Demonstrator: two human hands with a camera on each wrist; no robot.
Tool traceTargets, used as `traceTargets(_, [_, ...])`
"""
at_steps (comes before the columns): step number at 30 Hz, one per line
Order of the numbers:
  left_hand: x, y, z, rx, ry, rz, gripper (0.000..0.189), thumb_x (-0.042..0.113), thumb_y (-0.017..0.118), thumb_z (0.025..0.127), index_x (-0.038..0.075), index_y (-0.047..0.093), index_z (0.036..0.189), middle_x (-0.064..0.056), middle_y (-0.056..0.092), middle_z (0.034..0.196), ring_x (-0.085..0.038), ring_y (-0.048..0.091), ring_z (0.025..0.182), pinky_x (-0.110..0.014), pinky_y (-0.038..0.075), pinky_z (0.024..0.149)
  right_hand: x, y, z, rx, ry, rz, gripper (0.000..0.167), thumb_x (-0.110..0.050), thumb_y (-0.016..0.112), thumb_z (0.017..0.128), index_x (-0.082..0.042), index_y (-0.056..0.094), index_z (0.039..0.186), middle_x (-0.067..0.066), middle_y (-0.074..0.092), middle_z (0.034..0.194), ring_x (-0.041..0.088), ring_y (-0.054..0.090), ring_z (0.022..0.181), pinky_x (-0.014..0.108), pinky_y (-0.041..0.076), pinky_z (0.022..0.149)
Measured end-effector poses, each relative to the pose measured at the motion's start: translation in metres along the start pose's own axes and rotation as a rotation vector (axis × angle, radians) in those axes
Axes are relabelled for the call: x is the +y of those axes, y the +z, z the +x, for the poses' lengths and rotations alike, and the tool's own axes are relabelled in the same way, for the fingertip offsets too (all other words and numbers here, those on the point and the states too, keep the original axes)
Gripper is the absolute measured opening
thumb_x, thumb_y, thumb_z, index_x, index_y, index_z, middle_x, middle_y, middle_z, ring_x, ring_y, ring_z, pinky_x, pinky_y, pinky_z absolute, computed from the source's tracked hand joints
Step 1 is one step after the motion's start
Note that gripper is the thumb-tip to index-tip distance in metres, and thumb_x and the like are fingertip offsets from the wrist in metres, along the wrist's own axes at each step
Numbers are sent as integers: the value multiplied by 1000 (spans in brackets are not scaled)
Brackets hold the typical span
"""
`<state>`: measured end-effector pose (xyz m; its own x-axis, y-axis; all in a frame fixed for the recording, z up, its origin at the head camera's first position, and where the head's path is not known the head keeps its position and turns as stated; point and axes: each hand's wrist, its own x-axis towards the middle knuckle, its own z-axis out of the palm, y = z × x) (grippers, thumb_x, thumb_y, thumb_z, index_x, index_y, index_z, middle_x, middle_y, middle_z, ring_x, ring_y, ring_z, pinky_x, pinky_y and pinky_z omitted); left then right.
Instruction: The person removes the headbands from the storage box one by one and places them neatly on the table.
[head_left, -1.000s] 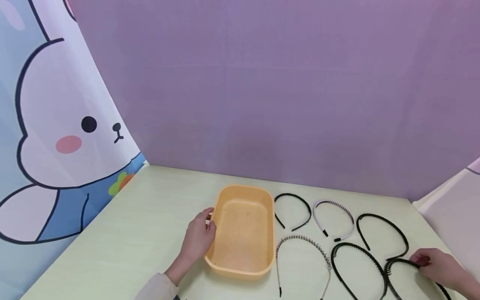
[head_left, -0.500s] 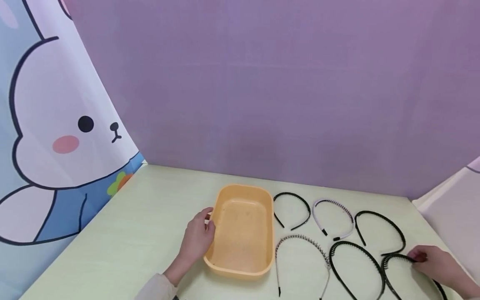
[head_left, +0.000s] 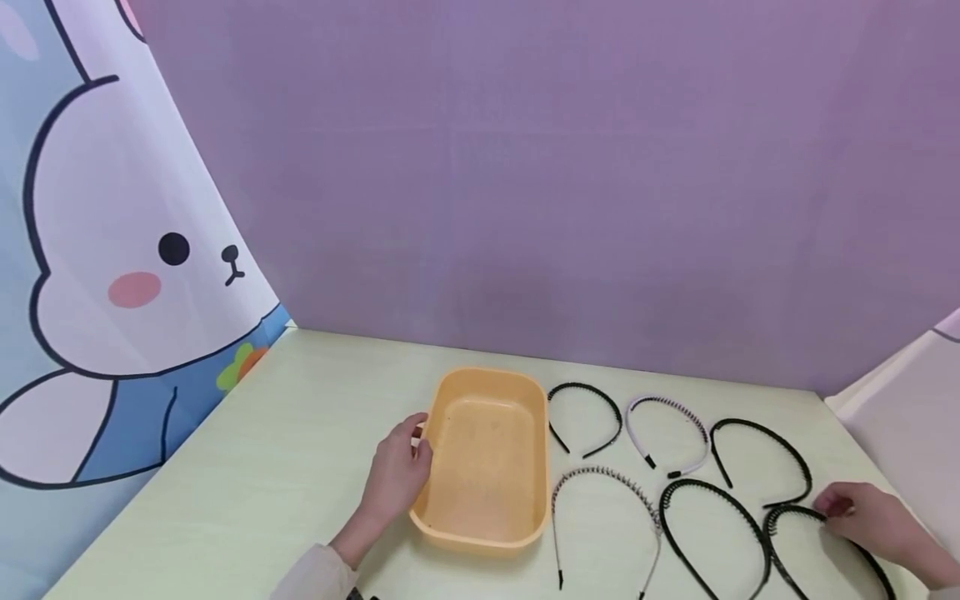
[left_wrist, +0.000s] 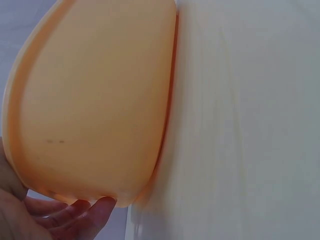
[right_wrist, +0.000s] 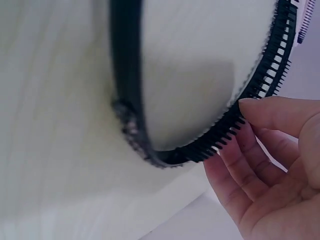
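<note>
My left hand (head_left: pixel 397 467) grips the left side of an orange-yellow plastic basin (head_left: pixel 547 467), which stands on the table. In the left wrist view, the fingers (left_wrist: pixel 95 215) lie curled against the basin's outer wall (left_wrist: pixel 95 100). At the far right, my right hand (head_left: pixel 870 521) pinches the arch of a black toothed headband (head_left: pixel 780 550). The right wrist view shows thumb and fingers on either side of this headband's toothed band (right_wrist: pixel 220 132); a dark, speckled decoration sits on its arm. The basin's floor is bare.
Several other headbands lie right of the basin: a small black one (head_left: pixel 621 421), a pale lilac one (head_left: pixel 705 442), a thin beige one (head_left: pixel 600 471) and two black ones (head_left: pixel 783 442), close together. A purple backdrop (head_left: pixel 525 208) rises behind the table; a rabbit-print cloth (head_left: pixel 127 208) hangs left.
My right hand and the black headband in its pinch have shifted slightly up and left in the head view. The left hand stays on the basin.
</note>
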<state>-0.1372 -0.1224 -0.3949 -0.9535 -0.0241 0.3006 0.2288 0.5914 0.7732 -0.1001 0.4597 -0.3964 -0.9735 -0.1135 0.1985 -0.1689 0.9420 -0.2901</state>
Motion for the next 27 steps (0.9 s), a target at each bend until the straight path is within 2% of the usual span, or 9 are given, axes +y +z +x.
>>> traceTargets(5, [1, -1, -1, -9, -10, 3, 35, 2, 51, 89, -6, 55, 124, -21, 66, 100, -14, 60, 70, -22, 47, 55, -6, -7, 3, -10, 45, -37, 10, -2, 70, 72, -7, 64, 77, -13, 57, 67, -14, 43, 63, 21, 40, 55])
traceTargets(11, [5, -4, -2, -22, -5, 14, 35, 2, 52, 89, -5, 55, 123, -20, 66, 97, -12, 56, 66, -24, 46, 55, -15, -20, 10, 37, 63, -58, 6, -3, 67, 76, -6, 67, 81, -9, 60, 67, -16, 43, 62, 21, 41, 55])
traceTargets(15, [6, -5, 0, -27, 4, 19, 35, 2, 52, 88, -4, 55, 122, -18, 66, 95, -12, 59, 67, -25, 48, 57, -24, -29, 19, 39, 79, -55, 6, -5, 65, 81, -4, 68, 85, 1, 66, 73, -17, 42, 63, 23, 42, 56])
traceTargets(20, [4, -10, 2, -45, -3, 19, 34, 3, 53, 88, -3, 56, 122, -15, 66, 95, -14, 62, 72, -27, 50, 59, -35, -30, 32, 80, 37, -40, 8, -5, 64, 80, -2, 67, 87, 4, 67, 75, -18, 42, 64, 23, 42, 56])
traceTargets(23, [3, -14, 6, -57, -32, 13, 34, 7, 53, 90, -2, 56, 123, -14, 67, 98, -13, 61, 72, -27, 49, 61, -46, -28, 41, 96, 14, -16, 11, -4, 63, 81, 1, 67, 90, 5, 66, 76, -17, 43, 64, 22, 42, 55])
traceTargets(25, [2, -18, 11, -65, -48, 28, 35, 12, 51, 92, -1, 55, 125, -14, 67, 101, -14, 60, 74, -28, 49, 63, -57, -29, 48, 79, 16, 1, 16, -5, 62, 83, 4, 65, 95, 10, 67, 80, -7, 53, 66, 24, 43, 56])
traceTargets(27, [0, -22, 20, -75, -51, 66, 38, 17, 49, 94, -1, 53, 128, -16, 66, 107, -17, 61, 78, -32, 51, 68, -68, -30, 55, 59, 27, 5, 22, -7, 61, 85, 8, 61, 101, 19, 66, 86, 10, 62, 72, 29, 47, 59])
